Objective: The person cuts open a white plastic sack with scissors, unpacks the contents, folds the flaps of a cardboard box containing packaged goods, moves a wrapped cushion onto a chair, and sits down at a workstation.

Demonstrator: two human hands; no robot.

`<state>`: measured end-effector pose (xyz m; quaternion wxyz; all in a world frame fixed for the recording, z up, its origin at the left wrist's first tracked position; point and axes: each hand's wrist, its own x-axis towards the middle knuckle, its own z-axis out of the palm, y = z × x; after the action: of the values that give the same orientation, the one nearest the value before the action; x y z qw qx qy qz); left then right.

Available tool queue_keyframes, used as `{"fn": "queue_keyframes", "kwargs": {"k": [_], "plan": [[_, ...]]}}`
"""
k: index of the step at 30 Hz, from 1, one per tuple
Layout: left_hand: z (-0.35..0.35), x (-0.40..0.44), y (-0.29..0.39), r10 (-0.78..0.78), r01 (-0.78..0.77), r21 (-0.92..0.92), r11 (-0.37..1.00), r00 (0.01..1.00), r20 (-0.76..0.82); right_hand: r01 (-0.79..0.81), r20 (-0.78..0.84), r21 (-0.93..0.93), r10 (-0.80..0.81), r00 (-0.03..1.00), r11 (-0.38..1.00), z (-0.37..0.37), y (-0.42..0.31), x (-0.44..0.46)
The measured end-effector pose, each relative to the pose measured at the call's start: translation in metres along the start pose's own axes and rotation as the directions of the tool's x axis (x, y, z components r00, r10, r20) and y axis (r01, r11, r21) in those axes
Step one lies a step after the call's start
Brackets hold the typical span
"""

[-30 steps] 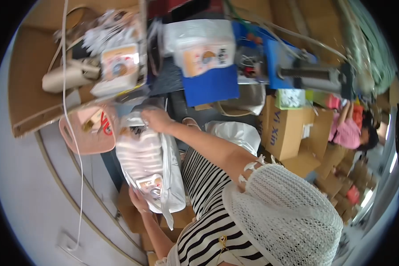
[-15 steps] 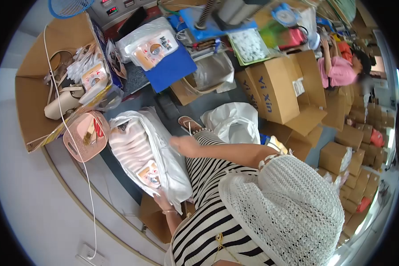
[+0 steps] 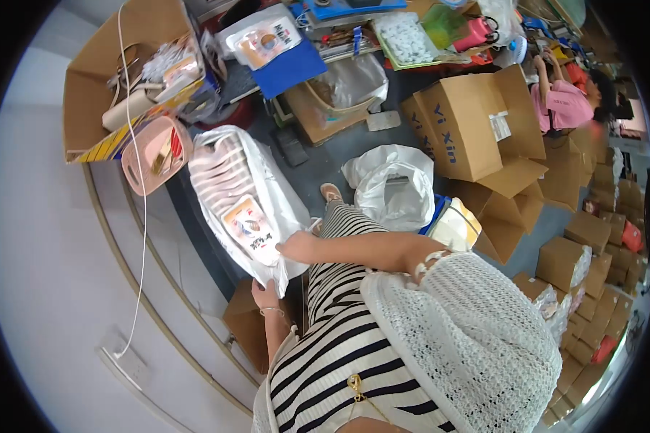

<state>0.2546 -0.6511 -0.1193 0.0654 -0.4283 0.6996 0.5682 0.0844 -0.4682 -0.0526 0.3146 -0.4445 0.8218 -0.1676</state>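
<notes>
A white plastic bag [image 3: 282, 195] lies open at the left of centre, full of a row of stacked packets [image 3: 220, 169]. One flat packet with an orange and white label [image 3: 249, 225] lies face up on top, at the bag's near end. My left hand [image 3: 265, 294] is closed on the bag's near edge, below that packet. My right hand [image 3: 297, 247] is closed at the bag's right rim, beside the packet's corner; its fingertips are partly hidden.
A pink basket [image 3: 131, 160] and a carton of goods [image 3: 87, 86] stand at the left. Another white bag [image 3: 361, 169] and open cartons [image 3: 455, 130] are at the right. A white cord [image 3: 143, 238] hangs at the left. Farther off sits a person in pink [image 3: 567, 105].
My right hand left the bag's far end, drew back and is now at its near right rim. My left hand stayed at the near edge. The top packet shows more fully.
</notes>
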Motion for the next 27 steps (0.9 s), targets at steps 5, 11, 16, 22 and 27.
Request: {"fn": "queue_keyframes", "kwargs": {"k": [5,11,16,22,27], "plan": [[0.004,-0.029,0.045,-0.561,0.551,-0.233,0.801,0.827,0.028,-0.094,0.007,0.083,0.094,0.996,0.992,0.017,0.029,-0.039],[0.021,-0.014,-0.022,-0.436,0.36,-0.541,0.76,0.9,-0.013,-0.137,0.037,0.073,0.135,0.99,0.988,0.043,0.039,-0.043],[0.019,-0.002,-0.055,-0.091,0.141,0.187,0.972,0.963,-0.252,-0.12,-0.071,0.171,0.134,0.988,0.978,0.065,0.054,-0.029],[0.025,-0.042,0.012,0.082,0.022,0.422,0.906,0.971,-0.227,-0.237,-0.08,0.397,0.291,0.953,0.887,0.012,0.021,-0.081],[0.009,-0.054,0.02,0.279,-0.148,0.358,0.922,0.895,-0.348,-0.061,-0.529,0.684,0.553,0.644,0.727,0.097,0.062,-0.097]]}}
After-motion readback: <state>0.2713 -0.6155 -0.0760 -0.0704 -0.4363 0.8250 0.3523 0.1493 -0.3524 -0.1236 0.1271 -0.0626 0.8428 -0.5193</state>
